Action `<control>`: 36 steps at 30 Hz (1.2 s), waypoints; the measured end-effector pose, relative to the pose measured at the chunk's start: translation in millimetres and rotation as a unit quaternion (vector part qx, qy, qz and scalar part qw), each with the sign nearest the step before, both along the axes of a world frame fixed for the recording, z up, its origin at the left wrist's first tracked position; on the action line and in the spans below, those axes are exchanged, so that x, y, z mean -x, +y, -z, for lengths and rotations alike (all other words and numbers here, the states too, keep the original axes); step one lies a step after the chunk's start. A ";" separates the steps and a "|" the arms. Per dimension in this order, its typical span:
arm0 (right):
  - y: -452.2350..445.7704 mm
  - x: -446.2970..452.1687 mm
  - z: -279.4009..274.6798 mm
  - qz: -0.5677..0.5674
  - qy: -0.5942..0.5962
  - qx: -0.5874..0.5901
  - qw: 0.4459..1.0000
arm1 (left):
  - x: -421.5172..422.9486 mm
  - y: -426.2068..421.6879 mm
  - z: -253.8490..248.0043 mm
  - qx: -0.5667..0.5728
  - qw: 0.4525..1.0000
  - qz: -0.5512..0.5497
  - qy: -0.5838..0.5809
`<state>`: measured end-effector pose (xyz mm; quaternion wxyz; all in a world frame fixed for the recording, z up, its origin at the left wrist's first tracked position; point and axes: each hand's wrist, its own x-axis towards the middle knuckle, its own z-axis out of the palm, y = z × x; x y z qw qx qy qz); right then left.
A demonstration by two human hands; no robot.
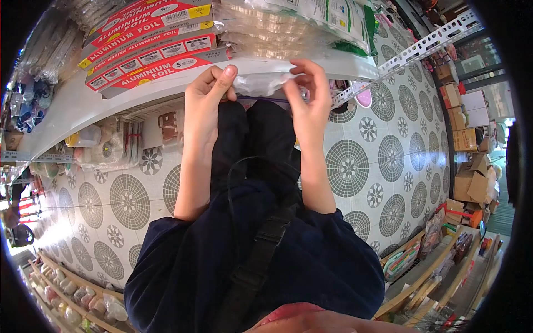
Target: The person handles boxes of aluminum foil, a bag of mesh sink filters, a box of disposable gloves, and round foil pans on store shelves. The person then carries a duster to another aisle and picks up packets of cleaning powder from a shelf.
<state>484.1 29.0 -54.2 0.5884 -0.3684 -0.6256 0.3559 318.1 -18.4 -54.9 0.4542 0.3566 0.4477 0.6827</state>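
A crumpled piece of clear plastic, which looks like a bag or wrapper, stretches between my two hands just in front of the shelf edge. On its left end, my left hand is closed, with the thumb up and the fingers curled. My right hand pinches the other end between thumb and fingertips. Right behind my hands is the white shelf. Stacked aluminium foil boxes stand on it near my left hand. Clear packs of pale round items lie beyond the plastic.
A white and green bag lies at the shelf's right end, by a perforated metal post. Under the shelf are wrapped goods. Cardboard boxes stand at the right, and stocked racks are behind me on a patterned tile floor.
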 end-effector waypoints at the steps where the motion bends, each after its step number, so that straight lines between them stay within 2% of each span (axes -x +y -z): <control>1: -2.2 2.8 -3.0 0.003 -0.047 -0.030 0.998 | -1.8 1.4 -1.6 0.004 1.000 -0.005 -0.014; 2: -4.6 5.7 -6.4 0.007 -0.095 -0.060 0.994 | -4.9 3.6 -4.6 0.009 1.000 -0.011 -0.028; 7: -6.3 10.1 -0.6 -0.032 -0.144 -0.231 0.962 | -6.8 11.9 -7.8 0.013 0.999 -0.023 -0.046; 17: -13.7 10.2 -7.7 -0.106 -0.191 -0.208 0.953 | -9.6 18.5 -10.0 0.016 0.997 -0.071 -0.023; 23: -12.9 19.1 6.1 -0.044 -0.197 -0.234 0.951 | -12.7 15.9 -9.4 0.015 0.996 -0.060 -0.062; 26: -9.8 14.9 7.5 -0.068 -0.155 -0.218 0.961 | -14.4 13.2 -15.0 -0.006 0.994 -0.064 -0.084; 29: -3.7 4.0 9.0 -0.131 -0.046 -0.158 0.978 | -12.6 13.1 -18.8 -0.037 0.992 -0.102 -0.066; 32: -6.4 -1.2 5.7 -0.215 0.107 -0.019 0.971 | -0.6 12.3 -8.3 -0.056 0.993 -0.103 -0.006; 35: -6.8 -2.5 3.7 -0.229 0.236 0.126 0.936 | 1.9 9.0 -7.5 -0.050 0.993 -0.089 0.054; 36: -7.9 -1.1 2.3 -0.231 0.253 0.135 0.929 | 0.2 8.4 -9.2 -0.051 0.994 -0.073 0.059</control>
